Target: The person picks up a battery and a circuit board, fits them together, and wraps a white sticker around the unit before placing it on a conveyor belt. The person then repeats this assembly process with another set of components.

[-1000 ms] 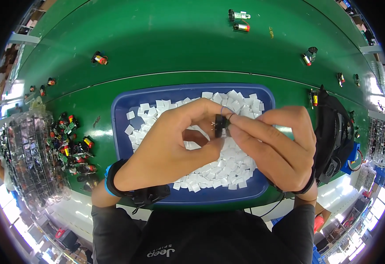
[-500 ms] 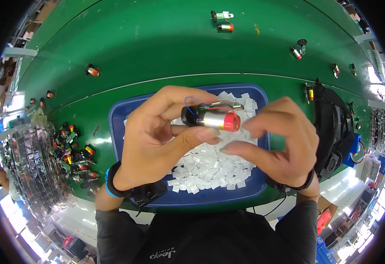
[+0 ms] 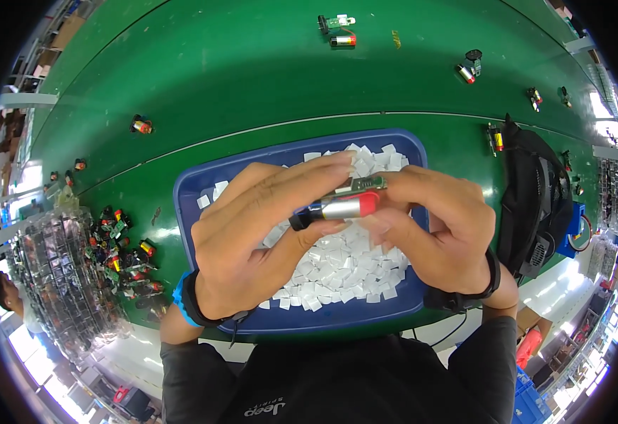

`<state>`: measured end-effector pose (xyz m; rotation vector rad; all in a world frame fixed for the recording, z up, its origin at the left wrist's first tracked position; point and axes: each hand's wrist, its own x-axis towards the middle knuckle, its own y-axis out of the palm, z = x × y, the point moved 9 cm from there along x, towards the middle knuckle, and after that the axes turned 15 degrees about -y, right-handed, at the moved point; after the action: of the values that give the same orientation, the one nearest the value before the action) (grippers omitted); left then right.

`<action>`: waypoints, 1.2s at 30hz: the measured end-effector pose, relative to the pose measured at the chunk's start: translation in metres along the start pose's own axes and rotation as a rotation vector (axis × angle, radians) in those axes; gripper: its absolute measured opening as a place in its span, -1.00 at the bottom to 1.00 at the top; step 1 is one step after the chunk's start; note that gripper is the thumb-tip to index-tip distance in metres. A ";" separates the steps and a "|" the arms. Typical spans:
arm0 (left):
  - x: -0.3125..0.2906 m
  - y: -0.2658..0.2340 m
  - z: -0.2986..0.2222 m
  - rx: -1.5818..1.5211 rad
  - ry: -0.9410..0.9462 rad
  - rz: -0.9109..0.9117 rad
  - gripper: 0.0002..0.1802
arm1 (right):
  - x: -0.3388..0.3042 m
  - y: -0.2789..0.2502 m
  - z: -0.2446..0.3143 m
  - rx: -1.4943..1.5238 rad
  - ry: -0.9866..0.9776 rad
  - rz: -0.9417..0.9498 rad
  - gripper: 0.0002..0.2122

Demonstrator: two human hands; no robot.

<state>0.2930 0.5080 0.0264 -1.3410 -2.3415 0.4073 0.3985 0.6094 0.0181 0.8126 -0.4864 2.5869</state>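
Above the blue tub, both hands grip one small assembly: a cylindrical battery [image 3: 340,208], silver with a red end, joined to a green circuit board [image 3: 360,185] by a red wire. My left hand [image 3: 249,237] holds its dark end from the left, thumb below and fingers stretched over the top. From the right, my right hand [image 3: 454,222] pinches the board and the red end between thumb and index finger. Underneath lies a heap of small white square pieces [image 3: 341,268] inside the blue plastic tub [image 3: 179,194]. The hands partly hide the board.
Several similar assemblies form a pile [image 3: 121,251] left of the tub, beside stacked clear trays [image 3: 61,275]. More lie scattered across the green table [image 3: 252,63]. A black bag [image 3: 535,205] rests on the right. A person [image 3: 12,300] is visible at the far left.
My right hand has moved left and closed on the board and red end. My left fingers have extended over the top, and the board has turned into view above the battery.
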 end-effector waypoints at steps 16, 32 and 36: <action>0.013 0.012 -0.005 0.104 -0.097 -0.012 -0.65 | -0.017 -0.005 -0.030 0.213 0.371 -0.003 -0.82; 0.209 0.027 0.182 1.041 -0.101 -0.084 -0.56 | -0.048 -0.115 0.151 0.010 -1.011 -0.445 -0.48; 0.223 0.068 0.183 0.912 -0.283 0.139 -0.62 | -0.058 -0.125 0.158 -0.129 -0.636 -0.055 -0.50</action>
<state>0.1543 0.7261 -0.1185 -1.0048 -1.8225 1.5557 0.5726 0.6351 0.1312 1.5751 -0.7800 2.1767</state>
